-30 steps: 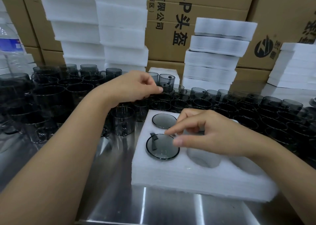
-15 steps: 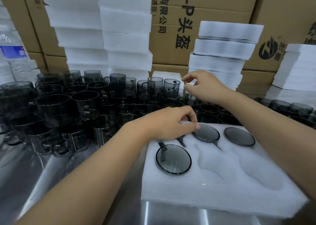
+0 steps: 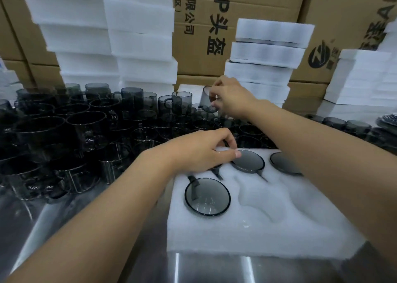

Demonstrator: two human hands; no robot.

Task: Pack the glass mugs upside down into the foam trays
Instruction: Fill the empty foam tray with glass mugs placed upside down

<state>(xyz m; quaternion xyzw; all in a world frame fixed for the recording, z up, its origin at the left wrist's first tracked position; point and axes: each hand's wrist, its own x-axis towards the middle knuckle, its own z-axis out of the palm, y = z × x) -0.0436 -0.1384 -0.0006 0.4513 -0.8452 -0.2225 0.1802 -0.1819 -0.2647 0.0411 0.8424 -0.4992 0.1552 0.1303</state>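
Having been empty half a second earlier, the right hand (image 3: 231, 99) was closed on a lifted mug (image 3: 206, 100); the left hand (image 3: 202, 151) was seemingly pinched on a seated mug (image 3: 250, 161) in the foam tray (image 3: 257, 235).

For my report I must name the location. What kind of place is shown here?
Probably a packing station in a factory or warehouse: many identical glass mugs crowd a steel table, foam trays are stacked high, and printed cardboard cartons line the back.

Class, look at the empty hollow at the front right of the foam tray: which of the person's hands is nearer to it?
Left. The left hand rests on the tray's back edge, just behind the empty hollow. The right hand is far beyond, lifting a mug from the pile.
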